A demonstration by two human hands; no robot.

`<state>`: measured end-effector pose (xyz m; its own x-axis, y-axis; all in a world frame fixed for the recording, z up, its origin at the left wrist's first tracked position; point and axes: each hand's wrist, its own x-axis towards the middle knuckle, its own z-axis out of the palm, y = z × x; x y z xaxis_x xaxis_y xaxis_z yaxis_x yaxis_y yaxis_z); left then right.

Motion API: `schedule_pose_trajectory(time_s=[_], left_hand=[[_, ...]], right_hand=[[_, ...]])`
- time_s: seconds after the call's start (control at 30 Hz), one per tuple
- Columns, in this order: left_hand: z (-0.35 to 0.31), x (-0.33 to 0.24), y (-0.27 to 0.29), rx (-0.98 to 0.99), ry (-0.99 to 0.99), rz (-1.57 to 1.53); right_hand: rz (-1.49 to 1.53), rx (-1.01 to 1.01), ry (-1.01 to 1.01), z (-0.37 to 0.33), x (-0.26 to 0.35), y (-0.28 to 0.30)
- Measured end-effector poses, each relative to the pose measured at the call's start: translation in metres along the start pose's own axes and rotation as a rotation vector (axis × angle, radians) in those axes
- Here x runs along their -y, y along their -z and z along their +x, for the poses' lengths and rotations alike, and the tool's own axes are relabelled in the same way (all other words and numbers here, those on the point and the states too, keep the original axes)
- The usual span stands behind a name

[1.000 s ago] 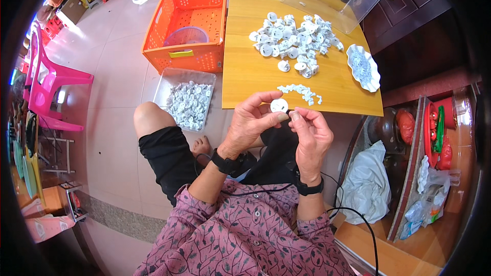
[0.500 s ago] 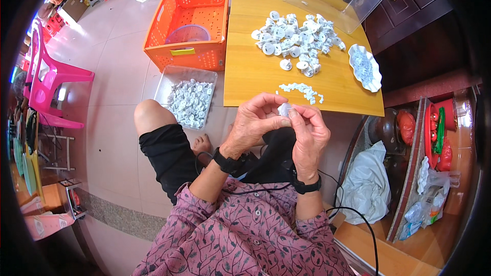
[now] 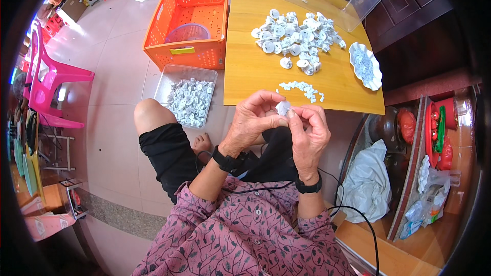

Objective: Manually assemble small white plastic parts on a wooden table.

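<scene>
Between my two hands, just off the table's near edge, is a small white plastic part [image 3: 282, 107]. My left hand [image 3: 254, 117] pinches it between thumb and fingers. My right hand [image 3: 310, 132] has its thumb and forefinger closed at the part's right side; any small piece there is too little to make out. Beyond my fingers, tiny pale plastic pieces [image 3: 302, 89] lie loosely on the wooden table [image 3: 245, 82]. Farther back is a heap of white round-headed plastic parts [image 3: 299, 36]. A scalloped white dish [image 3: 376, 77] at the right holds small clear pieces.
On the floor left of the table sit an orange crate [image 3: 186, 57] and a clear bin [image 3: 159, 89] of similar white parts. A clear plastic box [image 3: 353, 7] lies at the table's back right. A pink chair [image 3: 61, 79] stands far left; a black cable [image 3: 372, 235] hangs at right.
Both hands stay almost in place. The white part has shifted slightly left and turned a little between my fingers.
</scene>
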<state>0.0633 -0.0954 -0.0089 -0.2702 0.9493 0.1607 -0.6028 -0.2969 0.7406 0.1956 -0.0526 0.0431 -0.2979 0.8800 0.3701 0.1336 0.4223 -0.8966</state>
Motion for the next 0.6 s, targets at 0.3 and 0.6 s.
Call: schedule_pose_trajectory(time_s=[0.3, 0.6], left_hand=[[-0.0001, -0.0008, 0.0006, 0.037, -0.013, 0.011], [-0.0001, -0.0043, 0.0025, 0.068, -0.048, 0.093]], right_hand=[[-0.014, 0.012, 0.044, 0.0018, 0.0013, 0.0028], [-0.058, 0.080, 0.046, 0.0046, 0.0083, 0.0076]])
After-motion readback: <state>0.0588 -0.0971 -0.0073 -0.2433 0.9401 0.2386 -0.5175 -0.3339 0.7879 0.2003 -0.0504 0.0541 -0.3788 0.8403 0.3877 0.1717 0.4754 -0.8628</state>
